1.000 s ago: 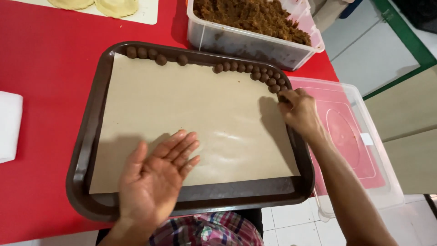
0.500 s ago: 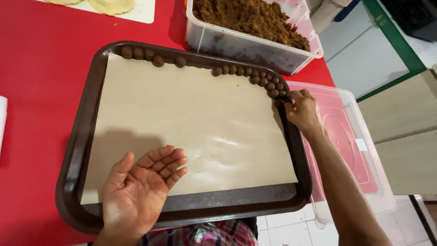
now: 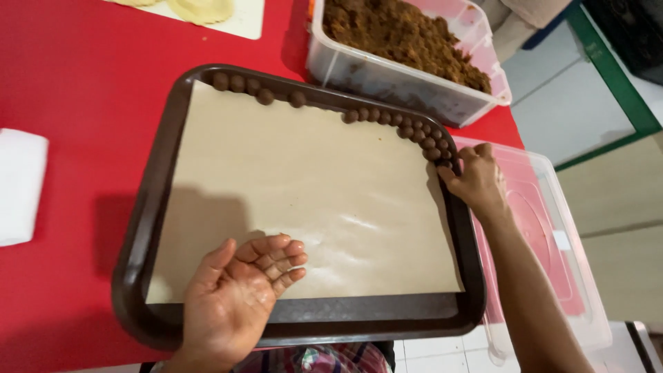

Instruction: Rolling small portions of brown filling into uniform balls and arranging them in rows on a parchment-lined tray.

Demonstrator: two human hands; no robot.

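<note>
left hand [image 3: 238, 297] open palm-up over brown tray [image 3: 138, 228], right hand [image 3: 476, 181] pinching at dough balls [image 3: 428, 141]

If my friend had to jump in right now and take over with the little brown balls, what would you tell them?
Left hand: empty, palm up, open over the near edge of the brown tray.
Right hand: at the tray's right rim, fingers at the last of the small brown balls; whether it pinches one cannot be seen.
Things: the balls sit in a row along the far edge and curve down the right corner of the paper liner. The clear tub of brown mixture stands behind the tray, and a clear lid lies to the right.
Done: one row laid. Left: most of the paper is bare.
</note>
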